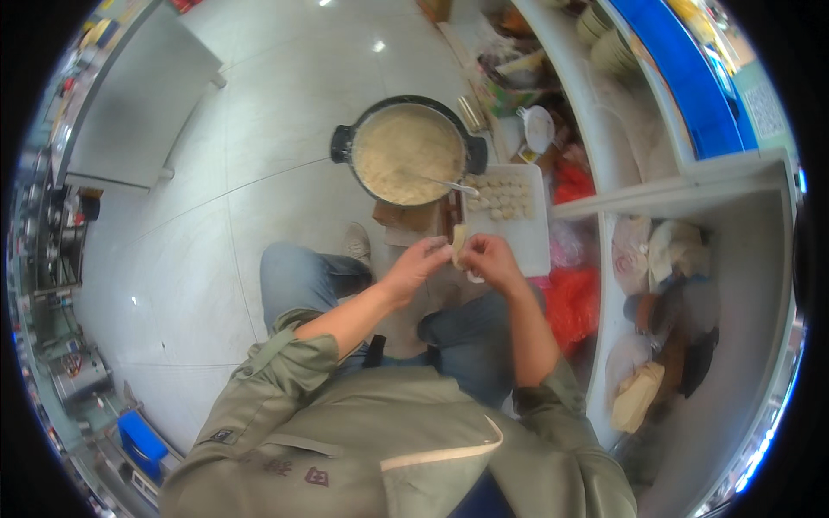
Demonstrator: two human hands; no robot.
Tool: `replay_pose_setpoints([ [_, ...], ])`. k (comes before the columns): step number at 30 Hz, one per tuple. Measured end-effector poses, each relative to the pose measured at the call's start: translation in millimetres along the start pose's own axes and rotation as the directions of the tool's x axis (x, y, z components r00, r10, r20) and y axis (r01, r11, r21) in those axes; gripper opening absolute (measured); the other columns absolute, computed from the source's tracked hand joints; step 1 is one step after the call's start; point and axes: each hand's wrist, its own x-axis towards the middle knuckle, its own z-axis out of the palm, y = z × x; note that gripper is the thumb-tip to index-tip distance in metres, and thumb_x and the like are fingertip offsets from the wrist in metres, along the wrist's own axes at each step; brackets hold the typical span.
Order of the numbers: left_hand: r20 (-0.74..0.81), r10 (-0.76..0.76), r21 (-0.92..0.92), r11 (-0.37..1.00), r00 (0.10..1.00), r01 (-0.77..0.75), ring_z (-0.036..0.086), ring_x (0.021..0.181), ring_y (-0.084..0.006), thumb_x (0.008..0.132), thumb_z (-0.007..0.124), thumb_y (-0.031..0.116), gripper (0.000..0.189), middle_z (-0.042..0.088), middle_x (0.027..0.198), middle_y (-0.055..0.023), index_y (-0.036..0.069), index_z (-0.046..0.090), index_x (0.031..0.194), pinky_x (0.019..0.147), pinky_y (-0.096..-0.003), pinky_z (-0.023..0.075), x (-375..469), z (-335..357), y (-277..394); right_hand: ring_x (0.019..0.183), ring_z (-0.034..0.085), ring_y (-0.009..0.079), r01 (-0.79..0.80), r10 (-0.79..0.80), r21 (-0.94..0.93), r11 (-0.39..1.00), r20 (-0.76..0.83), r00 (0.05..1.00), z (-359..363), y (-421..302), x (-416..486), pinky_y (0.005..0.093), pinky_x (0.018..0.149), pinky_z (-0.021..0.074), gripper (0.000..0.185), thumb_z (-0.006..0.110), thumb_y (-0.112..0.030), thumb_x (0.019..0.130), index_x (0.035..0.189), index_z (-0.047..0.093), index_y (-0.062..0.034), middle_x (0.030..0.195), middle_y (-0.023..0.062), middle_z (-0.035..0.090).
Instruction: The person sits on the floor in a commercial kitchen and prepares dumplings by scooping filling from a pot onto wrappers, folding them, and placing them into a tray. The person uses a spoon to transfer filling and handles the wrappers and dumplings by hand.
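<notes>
Both of my hands meet in front of my knees around a pale, narrow piece that looks like a dough wrapper [459, 241]. My left hand [418, 262] grips its left side with the fingertips. From the other side my right hand [489, 256] pinches it. A small white thing [475, 278] shows under my right hand; I cannot tell what it is. Beyond my hands stands a large dark-rimmed pot [408, 99] of pale, mushy filling [405, 146]. A spoon [453, 186] rests in it, handle towards the tray. Several small dumplings lie in rows on the white plastic tray [518, 249].
Under the pot is a cardboard box [405, 217]. Right of the tray are red plastic bags [573, 307] and white shelving [602, 259] holding bags and bowls [612, 48]. A metal can [471, 114] lies by the pot. A steel cabinet [146, 97] stands at far left.
</notes>
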Motion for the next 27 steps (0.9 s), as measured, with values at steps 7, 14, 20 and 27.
replay_pose_setpoints([
  [7, -0.142, 0.025, -0.368, 0.927, 0.990, -0.076, 0.069, 0.100, -0.0216, 0.104, 0.055, 0.020, 0.028, 0.070, 0.112, -0.0104, 0.002, 0.062, 0.124, 0.087, -0.0370, 0.0567, -11.4, -18.7, 16.2, 0.066, 0.059, 0.0090, 0.104, -0.014, 0.449, 0.888, -0.200, 0.980, 45.5, -50.5, 5.7, 0.0232, 0.058, 0.0466, 0.021, 0.076, -0.008, 0.087, 0.105, 0.067, -0.0007, 0.082, 0.0032, 0.067],
  [14, -0.204, -0.017, -0.417, 0.906, 0.979, -0.071, 0.070, 0.101, -0.0242, 0.105, 0.051, 0.017, 0.028, 0.070, 0.113, -0.0124, 0.000, 0.062, 0.123, 0.088, -0.0387, 0.0574, -26.6, -51.7, 28.6, 0.077, 0.065, 0.0105, 0.391, -0.341, 0.166, 0.905, -0.264, 0.902, 34.2, -84.8, 61.8, 0.0230, 0.066, 0.0508, 0.027, 0.076, -0.002, 0.086, 0.112, 0.068, -0.0017, 0.089, 0.0077, 0.070],
  [20, -0.222, 0.010, -0.426, 0.899, 0.975, -0.106, 0.069, 0.101, -0.0210, 0.104, 0.053, 0.018, 0.026, 0.070, 0.114, -0.0090, 0.003, 0.064, 0.122, 0.089, -0.0384, 0.0558, -28.9, -67.4, 34.2, 0.080, 0.064, 0.0113, 0.514, -0.613, -0.503, 0.695, -0.041, 0.789, 41.0, -115.1, 74.3, 0.0256, 0.076, 0.0538, 0.011, 0.069, -0.006, 0.095, 0.102, 0.067, 0.0033, 0.084, 0.0055, 0.067],
  [27, -0.228, 0.003, -0.435, 0.894, 0.974, -0.105, 0.069, 0.099, -0.0209, 0.105, 0.052, 0.018, 0.025, 0.071, 0.111, -0.0097, 0.001, 0.064, 0.119, 0.087, -0.0377, 0.0560, -35.3, -73.0, 39.4, 0.069, 0.064, 0.0177, 0.500, -0.629, -0.425, 0.754, -0.251, 0.736, 57.1, -122.4, 93.1, 0.0304, 0.067, 0.0519, 0.012, 0.066, -0.010, 0.097, 0.094, 0.066, 0.0023, 0.077, 0.0135, 0.067],
])
